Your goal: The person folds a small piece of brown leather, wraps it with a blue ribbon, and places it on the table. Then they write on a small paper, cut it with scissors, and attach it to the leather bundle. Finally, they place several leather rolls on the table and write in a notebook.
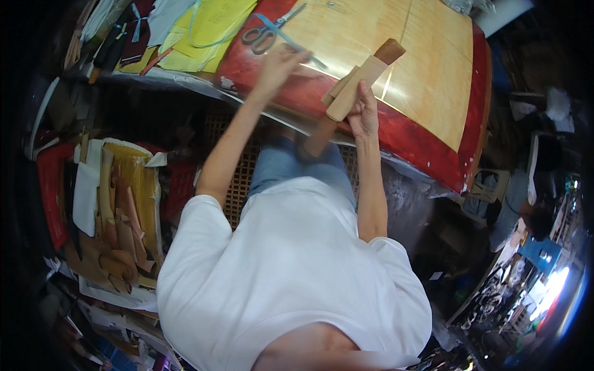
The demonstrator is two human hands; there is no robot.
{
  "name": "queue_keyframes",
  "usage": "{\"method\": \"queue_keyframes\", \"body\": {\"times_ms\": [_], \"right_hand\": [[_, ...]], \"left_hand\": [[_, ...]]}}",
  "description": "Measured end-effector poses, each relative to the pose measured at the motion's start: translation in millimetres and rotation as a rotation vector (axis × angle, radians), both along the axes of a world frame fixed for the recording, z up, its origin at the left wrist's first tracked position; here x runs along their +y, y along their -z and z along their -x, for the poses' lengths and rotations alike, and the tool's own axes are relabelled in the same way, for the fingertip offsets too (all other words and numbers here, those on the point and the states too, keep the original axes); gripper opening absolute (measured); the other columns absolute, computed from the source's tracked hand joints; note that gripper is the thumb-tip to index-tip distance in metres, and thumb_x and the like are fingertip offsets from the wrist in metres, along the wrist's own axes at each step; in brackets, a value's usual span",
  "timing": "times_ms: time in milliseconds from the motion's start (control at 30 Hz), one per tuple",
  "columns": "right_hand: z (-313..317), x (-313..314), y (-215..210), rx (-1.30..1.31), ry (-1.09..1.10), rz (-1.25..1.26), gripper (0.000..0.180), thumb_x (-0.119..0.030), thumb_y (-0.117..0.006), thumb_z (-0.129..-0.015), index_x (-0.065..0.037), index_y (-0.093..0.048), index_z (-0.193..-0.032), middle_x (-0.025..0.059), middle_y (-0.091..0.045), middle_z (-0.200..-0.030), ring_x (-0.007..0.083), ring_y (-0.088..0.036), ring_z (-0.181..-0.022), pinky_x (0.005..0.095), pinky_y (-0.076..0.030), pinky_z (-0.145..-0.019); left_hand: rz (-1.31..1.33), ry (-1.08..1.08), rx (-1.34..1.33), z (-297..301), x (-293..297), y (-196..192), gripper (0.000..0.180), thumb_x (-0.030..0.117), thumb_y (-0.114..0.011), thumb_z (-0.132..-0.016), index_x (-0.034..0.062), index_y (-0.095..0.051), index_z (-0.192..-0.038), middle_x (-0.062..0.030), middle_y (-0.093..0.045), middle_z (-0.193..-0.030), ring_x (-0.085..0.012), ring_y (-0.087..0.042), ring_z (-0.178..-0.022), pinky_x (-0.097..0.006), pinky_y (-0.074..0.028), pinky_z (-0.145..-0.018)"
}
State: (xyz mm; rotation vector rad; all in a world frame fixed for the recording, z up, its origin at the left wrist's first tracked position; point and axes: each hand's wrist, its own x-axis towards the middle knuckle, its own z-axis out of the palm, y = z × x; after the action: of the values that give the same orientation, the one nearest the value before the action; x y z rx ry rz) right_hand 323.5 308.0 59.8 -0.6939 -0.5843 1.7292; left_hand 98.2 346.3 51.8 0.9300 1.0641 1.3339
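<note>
My right hand [364,114] grips a long strap-like piece of tan leather [346,93], tilted above the table's near edge. Its upper end is darker brown, and a brown length hangs below toward my lap. Smeared by motion, my left hand [281,68] is over the red border of the table. Its fingertips come close to a thin blue strip-like tool [281,34]; whether they touch it cannot be made out. Scissors with grey handles [260,40] lie just beyond that hand, partly under the blue tool.
The table [427,74] has a pale yellow top and a red border. Yellow sheets [210,31] and dark-handled tools [111,52] lie at far left. Leather scraps [124,229] fill a tray on my left. A stool-like frame [489,185] stands at right.
</note>
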Motion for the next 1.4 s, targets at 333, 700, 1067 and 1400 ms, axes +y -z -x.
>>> {"method": "queue_keyframes", "body": {"times_ms": [333, 700, 1067, 1400], "right_hand": [[-20, -23, -27, -0.243, 0.445, 0.012, 0.035, -0.009, -0.069, -0.090, -0.001, -0.057, -0.123, 0.0057, -0.063, -0.117, 0.0136, -0.058, -0.108, 0.0300, -0.045, -0.095], [-68, -30, -10, -0.610, -0.069, -0.018, 0.041, -0.031, -0.056, -0.101, 0.000, -0.058, -0.127, 0.0039, -0.065, -0.102, 0.0096, -0.058, -0.086, 0.0240, -0.047, -0.077], [-95, -63, -27, -1.325, -0.149, -0.105, 0.022, -0.020, -0.063, -0.095, 0.001, -0.070, -0.100, 0.0025, -0.064, -0.079, 0.0058, -0.056, -0.071, 0.0220, -0.045, -0.063], [-51, -6, -16, -0.872, 0.023, -0.293, 0.020, -0.016, -0.061, -0.098, 0.002, -0.070, -0.101, 0.0078, -0.070, -0.104, 0.0093, -0.062, -0.093, 0.0246, -0.049, -0.083]], "left_hand": [[0.205, 0.427, -0.263, -113, -36, -29, 0.031, 0.017, -0.067, -0.094, 0.0014, -0.059, -0.119, -0.0064, -0.069, -0.108, -0.0082, -0.064, -0.093, -0.024, -0.052, -0.079], [0.140, 0.569, 0.001, -93, -31, -33, 0.059, 0.022, -0.078, -0.085, -0.0020, -0.052, -0.133, -0.0075, -0.066, -0.116, -0.0111, -0.063, -0.101, -0.025, -0.051, -0.088], [0.012, 0.472, 0.265, -99, -18, -5, 0.054, 0.021, -0.074, -0.087, -0.0005, -0.054, -0.133, -0.0087, -0.067, -0.110, -0.0131, -0.064, -0.093, -0.026, -0.053, -0.080], [-0.242, 0.264, 0.648, -110, -30, -12, 0.037, 0.021, -0.069, -0.088, -0.0001, -0.066, -0.118, -0.0168, -0.070, -0.093, -0.0175, -0.066, -0.086, -0.032, -0.052, -0.074]]}}
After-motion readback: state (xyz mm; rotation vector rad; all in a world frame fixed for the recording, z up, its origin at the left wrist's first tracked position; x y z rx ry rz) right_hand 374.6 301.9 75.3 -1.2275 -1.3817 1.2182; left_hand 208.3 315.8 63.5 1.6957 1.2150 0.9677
